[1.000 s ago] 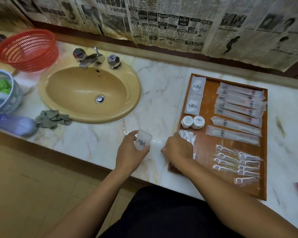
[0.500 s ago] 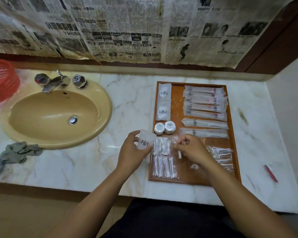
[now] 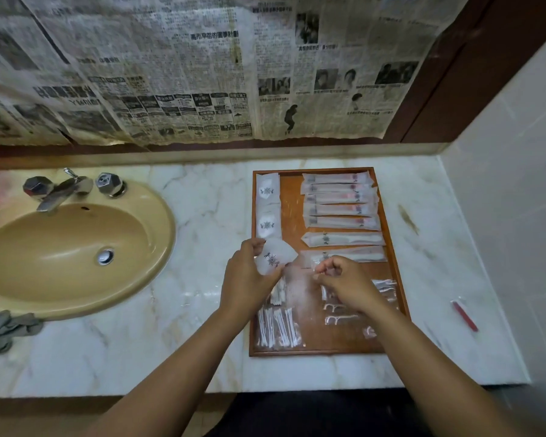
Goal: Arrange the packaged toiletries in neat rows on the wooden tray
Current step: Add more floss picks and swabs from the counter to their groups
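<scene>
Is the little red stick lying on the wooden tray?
No, the red stick lies on the marble counter, off to the right of the wooden tray.

Orange-brown wooden tray, white veined marble counter, tan sink.

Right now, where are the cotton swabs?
In the head view, the cotton swabs lie in the tray's near left corner, just below the left hand holding a sachet.

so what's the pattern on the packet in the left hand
The packet is frosted white with one dark crest-like emblem; head view.
</scene>
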`<state>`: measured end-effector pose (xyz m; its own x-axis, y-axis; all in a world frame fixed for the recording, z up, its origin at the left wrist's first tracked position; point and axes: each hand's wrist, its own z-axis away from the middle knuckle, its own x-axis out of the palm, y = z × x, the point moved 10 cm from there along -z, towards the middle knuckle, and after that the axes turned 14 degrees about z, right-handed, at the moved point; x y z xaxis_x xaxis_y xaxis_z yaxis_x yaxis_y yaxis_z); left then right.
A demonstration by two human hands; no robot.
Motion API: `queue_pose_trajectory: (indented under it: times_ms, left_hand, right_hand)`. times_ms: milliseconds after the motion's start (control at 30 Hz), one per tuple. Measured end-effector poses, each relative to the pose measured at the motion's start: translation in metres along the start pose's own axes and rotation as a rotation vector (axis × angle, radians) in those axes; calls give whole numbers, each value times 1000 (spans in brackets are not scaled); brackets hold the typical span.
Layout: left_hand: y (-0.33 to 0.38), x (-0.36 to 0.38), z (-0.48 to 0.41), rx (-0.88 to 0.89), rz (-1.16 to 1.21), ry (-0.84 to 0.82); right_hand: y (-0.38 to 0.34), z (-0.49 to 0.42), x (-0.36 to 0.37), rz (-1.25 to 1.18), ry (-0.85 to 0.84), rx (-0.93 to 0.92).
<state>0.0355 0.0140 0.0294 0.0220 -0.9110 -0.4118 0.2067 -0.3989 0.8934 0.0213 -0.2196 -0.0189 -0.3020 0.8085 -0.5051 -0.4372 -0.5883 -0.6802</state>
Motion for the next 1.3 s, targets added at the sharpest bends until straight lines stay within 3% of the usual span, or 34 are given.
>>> queue_pose_trajectory:
  times_ms: [267,533,667,933,1133,1300]
  left_hand:
    - [5,-2,-52,-40,76,74]
    - [-10,-1,-120,-193,-240,242]
    - [-22,9,-140,-281,-287,236]
    - [-28,16,-153,-212,-458,232]
    - [-26,5,-163,-213,-163,200]
    - [-10,-3,-176,-94,50,77]
  right_hand:
    - [-12,-25,-29,-19,70,9]
    - [-19,-59,-40,-29,86,4]
    - [-15,-71,-43,-20,87,8]
    - [-12,-84,-45,5,69,15]
    - [-15,-89,-42,6,62,17]
    - [-19,-91,-35,9,49,24]
